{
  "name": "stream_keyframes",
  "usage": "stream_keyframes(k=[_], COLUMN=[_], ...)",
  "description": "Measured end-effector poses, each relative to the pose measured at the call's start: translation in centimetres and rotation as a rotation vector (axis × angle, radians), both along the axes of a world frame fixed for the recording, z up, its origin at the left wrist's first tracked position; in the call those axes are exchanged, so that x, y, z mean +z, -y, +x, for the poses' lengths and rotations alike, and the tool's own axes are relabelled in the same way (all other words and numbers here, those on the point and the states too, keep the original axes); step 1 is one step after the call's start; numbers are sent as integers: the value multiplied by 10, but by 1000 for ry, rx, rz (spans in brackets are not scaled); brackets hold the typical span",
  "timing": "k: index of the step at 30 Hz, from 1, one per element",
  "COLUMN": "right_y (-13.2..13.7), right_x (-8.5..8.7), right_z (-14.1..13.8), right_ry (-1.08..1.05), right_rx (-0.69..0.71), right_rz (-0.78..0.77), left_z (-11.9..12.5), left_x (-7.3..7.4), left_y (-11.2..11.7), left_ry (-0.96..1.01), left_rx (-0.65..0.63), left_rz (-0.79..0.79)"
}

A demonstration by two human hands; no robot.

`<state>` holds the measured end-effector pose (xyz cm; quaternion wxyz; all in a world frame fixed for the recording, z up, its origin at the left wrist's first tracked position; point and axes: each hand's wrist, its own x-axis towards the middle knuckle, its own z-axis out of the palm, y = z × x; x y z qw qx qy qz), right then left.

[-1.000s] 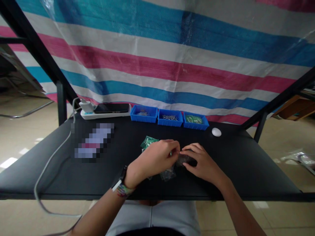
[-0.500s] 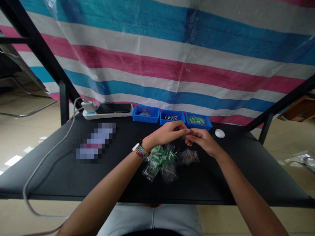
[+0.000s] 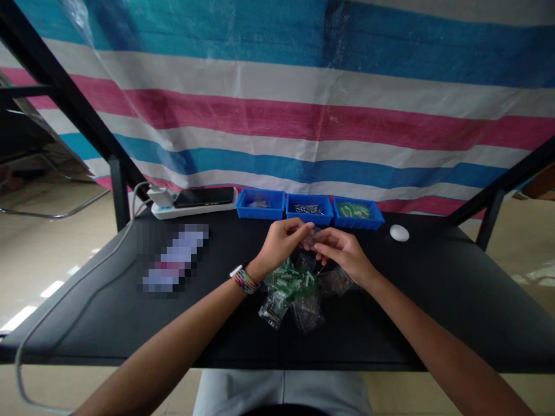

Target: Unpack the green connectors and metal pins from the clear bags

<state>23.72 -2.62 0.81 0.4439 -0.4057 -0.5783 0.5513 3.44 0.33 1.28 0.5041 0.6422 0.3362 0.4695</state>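
Note:
My left hand [image 3: 281, 241] and my right hand [image 3: 340, 251] meet above the black table [image 3: 433, 300], fingertips pinched together on a small clear plastic bag [image 3: 311, 237] held between them. Below my hands lies a heap of small clear bags [image 3: 299, 292], some filled with green parts, others looking see-through. A watch and a coloured bracelet sit on my left wrist. What is inside the held bag is too small to make out.
Three blue trays [image 3: 309, 207] line the table's far edge, the right one with green parts. A white power strip with a phone [image 3: 203, 197] on it sits at far left, its cable trailing off. A white round object [image 3: 399, 233] lies far right. A striped tarp hangs behind.
My hands rose from the table where they were pressing on the bags, moved toward the trays, and now hold a small bag between the fingertips. The bag heap is uncovered.

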Motion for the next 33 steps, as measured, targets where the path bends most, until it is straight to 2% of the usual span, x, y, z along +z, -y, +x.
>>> stream_keyframes(k=[9, 12, 16, 20, 25, 33], right_y=[6, 6, 7, 9, 11, 11], right_x=[-3, -2, 1, 1, 1, 5], right_z=[2, 3, 4, 3, 1, 3], right_ry=[-23, -11, 18, 39, 63, 60], right_rx=[-81, -89, -101, -88, -69, -35], right_rz=[39, 52, 87, 101, 119, 59], left_z=[-4, -4, -4, -4, -8, -9], left_x=[0, 1, 3, 2, 3, 10], left_y=[8, 9, 12, 12, 11, 14], left_ry=[-49, -131, -240, -225, -165, -223], left_rx=[-157, -206, -205, -196, -245, -230], left_rz=[-55, -42, -3, -10, -46, -23])
